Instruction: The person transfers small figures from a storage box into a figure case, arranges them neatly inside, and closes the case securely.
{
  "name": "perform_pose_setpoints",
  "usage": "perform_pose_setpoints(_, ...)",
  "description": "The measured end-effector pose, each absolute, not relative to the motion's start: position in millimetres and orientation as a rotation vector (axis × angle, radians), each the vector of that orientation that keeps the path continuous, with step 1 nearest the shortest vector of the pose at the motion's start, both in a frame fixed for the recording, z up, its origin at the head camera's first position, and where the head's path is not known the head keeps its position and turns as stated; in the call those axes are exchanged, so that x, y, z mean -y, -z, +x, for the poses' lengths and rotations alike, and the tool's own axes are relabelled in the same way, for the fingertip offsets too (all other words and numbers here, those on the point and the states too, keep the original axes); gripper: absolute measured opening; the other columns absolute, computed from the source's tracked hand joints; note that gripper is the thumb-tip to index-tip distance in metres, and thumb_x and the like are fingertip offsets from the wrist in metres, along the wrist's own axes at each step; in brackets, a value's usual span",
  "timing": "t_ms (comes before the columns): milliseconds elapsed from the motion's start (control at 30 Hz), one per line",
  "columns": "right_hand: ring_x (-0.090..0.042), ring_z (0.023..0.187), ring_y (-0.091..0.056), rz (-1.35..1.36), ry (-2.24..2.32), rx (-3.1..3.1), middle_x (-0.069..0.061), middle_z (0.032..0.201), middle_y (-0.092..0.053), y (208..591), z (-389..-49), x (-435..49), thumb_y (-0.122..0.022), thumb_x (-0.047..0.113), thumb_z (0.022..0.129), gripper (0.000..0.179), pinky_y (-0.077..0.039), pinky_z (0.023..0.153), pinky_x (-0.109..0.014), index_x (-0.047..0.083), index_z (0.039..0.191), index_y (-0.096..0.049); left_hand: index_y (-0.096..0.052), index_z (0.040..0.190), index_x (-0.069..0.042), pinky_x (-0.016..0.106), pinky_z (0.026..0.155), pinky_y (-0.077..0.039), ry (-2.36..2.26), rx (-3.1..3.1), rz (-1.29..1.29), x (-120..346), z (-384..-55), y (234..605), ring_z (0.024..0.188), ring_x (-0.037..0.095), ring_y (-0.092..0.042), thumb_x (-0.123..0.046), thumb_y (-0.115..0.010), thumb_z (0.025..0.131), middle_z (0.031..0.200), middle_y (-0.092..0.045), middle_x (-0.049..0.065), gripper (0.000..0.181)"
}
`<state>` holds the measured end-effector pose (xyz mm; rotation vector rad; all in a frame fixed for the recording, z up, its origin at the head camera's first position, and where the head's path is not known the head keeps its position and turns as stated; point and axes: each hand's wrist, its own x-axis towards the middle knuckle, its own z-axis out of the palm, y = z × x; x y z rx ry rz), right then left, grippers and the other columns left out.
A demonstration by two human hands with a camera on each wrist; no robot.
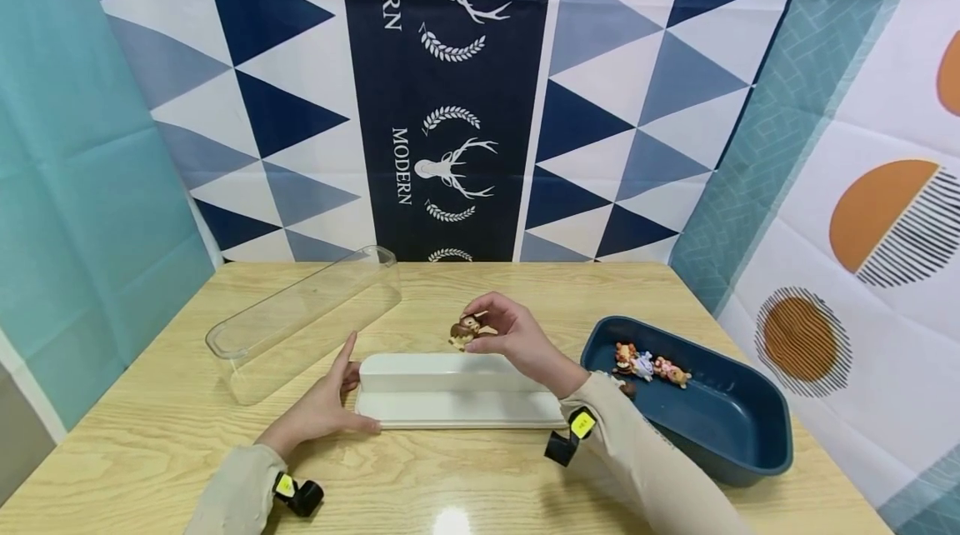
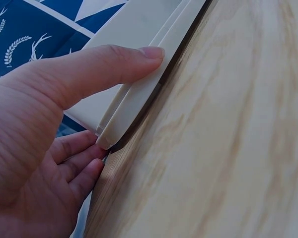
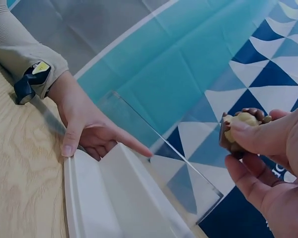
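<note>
A small brown-and-cream figurine [image 1: 465, 333] is pinched between the thumb and fingers of my right hand [image 1: 517, 343]. This hand holds it above the back step of a long white two-step stand [image 1: 457, 408]. In the right wrist view, the figurine [image 3: 239, 130] sits at the fingertips, its side partly covered by the thumb. My left hand [image 1: 322, 406] grips the left end of the stand. Its thumb lies on the front edge, seen close in the left wrist view, with lower fingers curled at the end [image 2: 107, 141] of the stand and the index finger stretched out.
A clear plastic cover [image 1: 307, 318] lies at the back left, beyond my left hand. On the right is a dark blue bin [image 1: 720, 418] with several small figurines [image 1: 645, 364] at its far end; my right sleeve [image 1: 637, 443] overlaps its near side. Patterned cloths hang behind the wooden table [image 1: 360, 489].
</note>
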<state>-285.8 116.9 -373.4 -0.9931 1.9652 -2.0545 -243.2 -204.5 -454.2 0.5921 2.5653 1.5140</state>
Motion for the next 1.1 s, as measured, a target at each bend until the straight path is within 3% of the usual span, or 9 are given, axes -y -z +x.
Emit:
perform_pose_setpoints(200,-0.017,0.096,-0.062,-1.003,1.944,-2.033,-0.003,0.106,-0.064,381.8,-286.0,-97.1,-0.072,-0.018,0.079,0.038,-0.057,0.078,-0.025,-0.011,0.113,-0.057,0.020,0.156,-0.008,0.059,0.111,-0.032,-1.517,-2.562,0.586,204.4,-239.2,455.4,0.135,0.049,-0.036,-0.015,-0.093,0.070,0.147,-0.032,0.040,0.142)
perform_pose_setpoints(367,-0.019,0.096,-0.062,-1.020,1.853,-2.097,-0.009,0.108,-0.065,385.4,-286.3,-79.6,-0.074,-0.016,0.079,0.036,-0.058,0.078,-0.027,-0.008,0.112,-0.063,0.018,0.156,-0.004,0.058,0.111,-0.032,-1.511,-2.584,0.591,203.7,-240.9,457.6,0.131,0.047,-0.041,-0.014,-0.093,0.069,0.144,-0.037,0.038,0.141)
perform_pose_setpoints(667,-0.014,0.091,-0.065,-1.133,1.687,-2.184,-0.015,0.107,-0.068,397.6,-285.1,-53.2,-0.075,-0.017,0.077,0.033,-0.060,0.080,-0.029,-0.003,0.107,-0.069,0.018,0.156,-0.005,0.057,0.111,-0.035,-1.481,-2.626,0.605,202.1,-245.3,456.8,0.128,0.044,-0.047,-0.016,-0.094,0.069,0.140,-0.045,0.033,0.142)
perform_pose_setpoints(900,-0.009,0.084,-0.066,-1.170,1.527,-2.281,-0.012,0.103,-0.070,402.6,-277.6,-39.3,-0.076,-0.017,0.077,0.034,-0.058,0.078,-0.023,0.000,0.106,-0.071,0.016,0.157,-0.005,0.058,0.111,-0.034,-1.498,-2.615,0.597,201.5,-244.3,456.4,0.128,0.043,-0.048,-0.015,-0.093,0.069,0.140,-0.047,0.031,0.141)
perform_pose_setpoints(1100,-0.011,0.088,-0.067,-1.412,1.295,-2.401,-0.012,0.105,-0.068,404.4,-271.0,-30.3,-0.077,-0.014,0.078,0.033,-0.056,0.077,-0.016,0.000,0.107,-0.070,0.017,0.156,-0.005,0.057,0.111,-0.033,-1.506,-2.599,0.633,203.8,-243.5,455.3,0.128,0.042,-0.048,-0.016,-0.092,0.071,0.139,-0.049,0.027,0.139)
